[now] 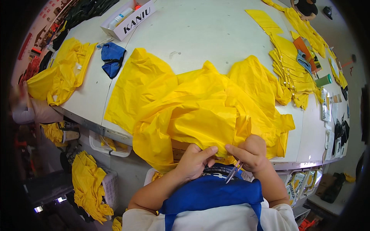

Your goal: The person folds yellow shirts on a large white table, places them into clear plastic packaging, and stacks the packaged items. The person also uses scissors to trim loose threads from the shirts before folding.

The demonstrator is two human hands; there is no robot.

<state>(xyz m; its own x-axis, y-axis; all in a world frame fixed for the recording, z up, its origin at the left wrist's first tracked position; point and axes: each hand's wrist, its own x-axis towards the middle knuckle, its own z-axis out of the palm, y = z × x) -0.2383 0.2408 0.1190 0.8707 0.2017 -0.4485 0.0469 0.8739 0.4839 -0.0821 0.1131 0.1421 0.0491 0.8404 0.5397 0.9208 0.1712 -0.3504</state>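
Observation:
A large yellow garment (pixel 200 111) of thin, creased fabric is spread over the front of the table, its near edge hanging down toward me. My left hand (pixel 195 159) pinches that edge between thumb and fingers. Close beside it, my right hand (pixel 249 154) grips the same edge with its thumb and forefinger, the two thumbs almost meeting. A small pair of scissors (pixel 232 174) is also held in my right hand, its blades pointing down toward my blue apron (pixel 216 194). The curled fingers of both hands are partly hidden.
A dark blue folded cloth piece (pixel 112 59) and a white box (pixel 129 21) with a bottle lie at the far left. Another yellow garment (pixel 63 71) is beside them. Stacked yellow pieces (pixel 293 69) and a green roll (pixel 323 80) are at right. Yellow-filled baskets (pixel 110 188) stand below left.

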